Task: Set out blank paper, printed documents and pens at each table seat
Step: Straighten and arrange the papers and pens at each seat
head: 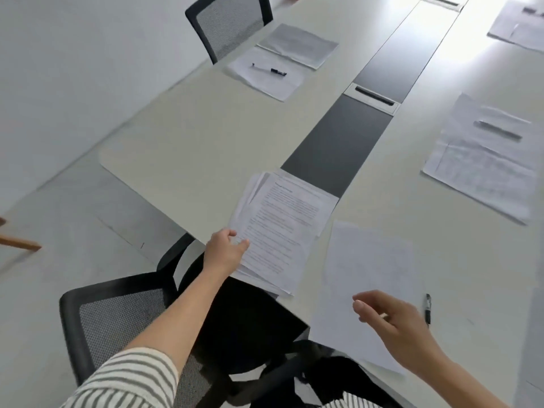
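Note:
A stack of printed documents lies at the near table edge, overhanging it slightly. My left hand pinches the stack's left edge between thumb and fingers. To its right lies a blank sheet, partly over the edge. My right hand hovers over that sheet with fingers loosely curled, holding nothing. A black pen lies just right of the blank sheet.
The long white table has a dark centre strip. A far seat has papers and a pen. More paper sets lie at right. Black mesh chairs stand at the near edge and far side.

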